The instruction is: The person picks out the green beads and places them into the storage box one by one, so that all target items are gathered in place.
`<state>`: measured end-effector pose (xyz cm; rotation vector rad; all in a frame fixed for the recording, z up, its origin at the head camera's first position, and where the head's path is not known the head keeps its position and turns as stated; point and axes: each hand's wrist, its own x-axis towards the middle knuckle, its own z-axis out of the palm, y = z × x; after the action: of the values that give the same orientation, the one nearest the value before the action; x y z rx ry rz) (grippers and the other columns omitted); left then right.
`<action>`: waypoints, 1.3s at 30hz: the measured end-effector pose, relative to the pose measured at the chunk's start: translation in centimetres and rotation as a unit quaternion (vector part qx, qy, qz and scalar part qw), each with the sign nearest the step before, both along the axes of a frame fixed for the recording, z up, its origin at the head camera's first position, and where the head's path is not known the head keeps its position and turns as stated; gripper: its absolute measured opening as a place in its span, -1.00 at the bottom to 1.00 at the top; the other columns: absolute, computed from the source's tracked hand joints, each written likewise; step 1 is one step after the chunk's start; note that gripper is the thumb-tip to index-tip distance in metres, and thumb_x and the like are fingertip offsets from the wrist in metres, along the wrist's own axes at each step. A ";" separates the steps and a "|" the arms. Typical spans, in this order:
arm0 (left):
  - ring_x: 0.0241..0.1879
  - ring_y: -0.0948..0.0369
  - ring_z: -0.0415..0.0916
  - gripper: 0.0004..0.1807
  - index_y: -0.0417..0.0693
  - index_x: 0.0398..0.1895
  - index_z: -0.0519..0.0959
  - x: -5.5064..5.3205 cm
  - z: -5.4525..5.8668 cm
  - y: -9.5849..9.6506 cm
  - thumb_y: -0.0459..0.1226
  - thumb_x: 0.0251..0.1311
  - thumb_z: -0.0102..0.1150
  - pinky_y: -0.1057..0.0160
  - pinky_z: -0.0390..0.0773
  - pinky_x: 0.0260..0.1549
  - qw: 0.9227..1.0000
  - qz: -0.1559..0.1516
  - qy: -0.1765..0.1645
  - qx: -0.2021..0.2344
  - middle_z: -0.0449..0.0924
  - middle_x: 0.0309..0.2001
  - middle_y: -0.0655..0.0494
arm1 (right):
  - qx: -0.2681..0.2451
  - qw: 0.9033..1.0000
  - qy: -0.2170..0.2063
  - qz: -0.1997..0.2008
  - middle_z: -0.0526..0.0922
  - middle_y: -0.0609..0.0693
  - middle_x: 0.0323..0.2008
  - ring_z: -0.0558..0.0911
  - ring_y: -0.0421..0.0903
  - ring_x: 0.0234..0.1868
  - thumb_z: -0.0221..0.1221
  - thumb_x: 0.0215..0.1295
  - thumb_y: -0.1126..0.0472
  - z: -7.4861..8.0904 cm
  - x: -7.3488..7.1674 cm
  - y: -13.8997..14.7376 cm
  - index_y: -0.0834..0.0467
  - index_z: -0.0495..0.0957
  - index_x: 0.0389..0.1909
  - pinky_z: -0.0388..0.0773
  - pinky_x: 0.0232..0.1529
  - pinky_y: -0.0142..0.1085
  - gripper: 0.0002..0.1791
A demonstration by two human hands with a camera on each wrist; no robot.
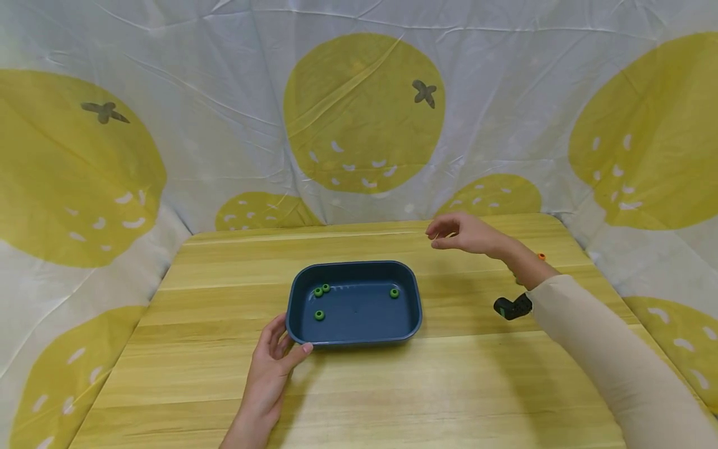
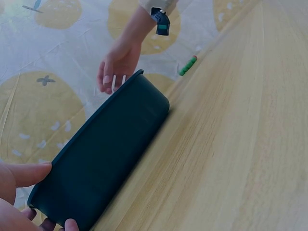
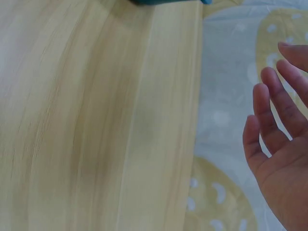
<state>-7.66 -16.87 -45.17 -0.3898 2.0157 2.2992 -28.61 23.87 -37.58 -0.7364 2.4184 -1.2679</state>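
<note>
My left hand (image 1: 270, 368) grips the near left corner of a dark blue plastic tub (image 1: 353, 343), thumb at the rim and fingers around the outside. Inside the tub lie several small green beads, among them a pair (image 1: 318, 292) at the left and a lone bead (image 1: 394, 293) at the right. My right hand (image 1: 464, 233) hovers beyond the tub's far right corner, fingers loosely bent and holding nothing. In the right wrist view its fingers (image 3: 275, 96) are spread apart. The left wrist view shows the tub's outer wall (image 2: 106, 159) from the side.
A short row of green beads (image 2: 187, 66) with a reddish end lies on the wooden table (image 1: 213, 374) at the right. In the head view the forearm mostly hides it, leaving an orange end (image 1: 541, 256). Behind stands a cloth (image 1: 224, 125) printed with yellow fruit.
</note>
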 end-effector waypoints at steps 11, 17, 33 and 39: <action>0.46 -0.03 0.17 -0.12 -0.08 0.57 0.15 0.0 -0.1 -0.1 -0.47 0.25 0.38 0.44 0.45 0.09 1.000 -0.002 0.002 -0.001 0.22 0.51 0.01 | 0.021 0.997 0.001 -0.081 0.62 0.23 0.09 0.62 0.05 0.03 0.28 0.48 0.14 -1.0 -0.1 5.0 0.26 0.59 0.14 0.56 0.08 -0.04 -0.65; 0.46 -0.04 0.17 -0.12 -0.08 0.57 0.15 0.0 -0.1 -0.1 -0.47 0.25 0.38 0.44 0.45 0.09 1.000 -0.002 0.002 -0.001 0.22 0.51 0.01 | 0.038 0.992 -0.002 -0.124 0.58 0.27 0.14 0.57 0.15 0.12 0.22 0.53 0.15 -1.8 0.1 8.1 0.32 0.52 0.21 0.44 0.19 0.19 -0.60; 0.46 -0.02 0.17 -0.12 -0.09 0.57 0.15 0.0 -0.1 0.0 -0.49 0.25 0.37 0.44 0.45 0.10 1.000 0.003 -0.001 0.004 0.21 0.51 0.01 | 0.076 0.972 0.002 -0.221 0.56 0.22 0.17 0.56 0.06 0.05 0.17 0.56 -0.01 -4.3 1.8 15.5 0.32 0.44 0.33 0.57 -0.12 -0.04 -0.44; 0.46 -0.03 0.18 -0.12 -0.09 0.57 0.15 0.0 -0.2 -0.1 -0.49 0.25 0.38 0.43 0.45 0.10 1.000 0.000 0.004 0.002 0.23 0.50 0.00 | 0.085 0.965 -0.002 -0.249 0.62 0.11 0.09 0.54 -0.18 -0.04 0.17 0.56 -0.03 -5.2 3.0 17.5 0.36 0.46 0.29 0.50 -0.03 -0.17 -0.43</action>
<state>-7.67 -16.94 -45.34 -0.3814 2.0151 2.3076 -25.56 41.37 -42.77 -0.0713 2.7667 -1.1915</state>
